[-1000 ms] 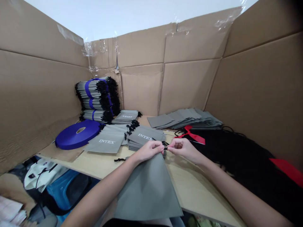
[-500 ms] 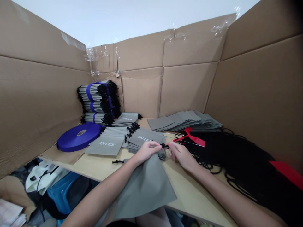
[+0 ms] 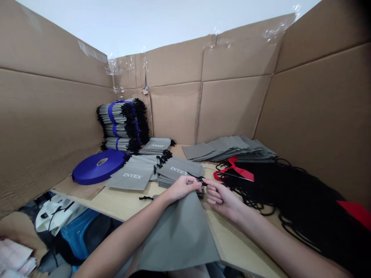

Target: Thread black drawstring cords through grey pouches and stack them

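Observation:
A grey drawstring pouch (image 3: 179,235) hangs over the table's front edge, its upper corner at my fingers. My left hand (image 3: 185,187) pinches the black drawstring cord (image 3: 199,179) at that corner. Close beside it, my right hand (image 3: 217,195) grips the same cord between thumb and forefinger, the other fingers curled in. A knotted black cord end (image 3: 145,198) sticks out at the pouch's other top corner, left of my left forearm. Just behind my hands lies a stack of grey pouches (image 3: 181,170) printed INTEX.
More INTEX pouches (image 3: 131,176) and a purple ribbon roll (image 3: 98,168) lie to the left, before ribbon-tied pouch bundles (image 3: 118,123). Flat grey pouches (image 3: 228,148) lie at the back. Black cords (image 3: 290,193) with a red strip (image 3: 237,171) cover the right. Cardboard walls (image 3: 174,116) surround the table.
My right hand has turned, its fingers now curled more visibly below the cord. The left hand still pinches at the pouch's corner. The view has shifted slightly.

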A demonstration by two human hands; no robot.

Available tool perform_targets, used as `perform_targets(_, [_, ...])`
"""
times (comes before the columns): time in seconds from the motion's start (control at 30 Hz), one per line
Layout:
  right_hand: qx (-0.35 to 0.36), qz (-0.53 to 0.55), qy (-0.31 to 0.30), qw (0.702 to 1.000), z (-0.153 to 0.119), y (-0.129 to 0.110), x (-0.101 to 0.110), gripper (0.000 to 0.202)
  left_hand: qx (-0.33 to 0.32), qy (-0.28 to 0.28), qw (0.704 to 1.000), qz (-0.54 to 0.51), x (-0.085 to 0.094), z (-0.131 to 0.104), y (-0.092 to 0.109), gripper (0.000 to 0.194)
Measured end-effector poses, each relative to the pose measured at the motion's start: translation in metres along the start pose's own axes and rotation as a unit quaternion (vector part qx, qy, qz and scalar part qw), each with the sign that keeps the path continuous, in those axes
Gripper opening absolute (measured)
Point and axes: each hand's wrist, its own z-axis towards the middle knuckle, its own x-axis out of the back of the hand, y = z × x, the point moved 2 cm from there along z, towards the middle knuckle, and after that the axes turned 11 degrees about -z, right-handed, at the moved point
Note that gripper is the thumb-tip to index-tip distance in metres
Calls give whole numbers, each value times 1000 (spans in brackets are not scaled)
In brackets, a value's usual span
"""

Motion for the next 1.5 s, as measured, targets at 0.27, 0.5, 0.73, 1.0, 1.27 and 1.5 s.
perform_targets(0.27, [-10, 135, 53, 989, 5, 0, 9, 29, -20, -9, 999, 28, -5, -1, -1, 42])
perform_targets(0.5, [22, 93, 33, 995, 6, -3, 11, 47, -29, 5, 997, 77, -4, 1, 2, 39])
perform_targets(0.73, [6, 73, 17, 997, 6, -9, 14, 37, 3, 21, 953, 304, -3, -18, 8, 32])
perform_targets(1.0, [136, -52, 78, 986, -4, -33, 23, 41, 61, 46, 919, 387, 14, -69, 29, 25])
perform_targets(1.27, [126, -135, 47, 982, -8, -25, 9, 39, 135, 107, 898, 405, 40, -115, 49, 53])
perform_targets(1.5, [115, -164, 25, 980, -4, -15, 9, 40, 217, 329, 625, 674, 131, -107, 162, 22])
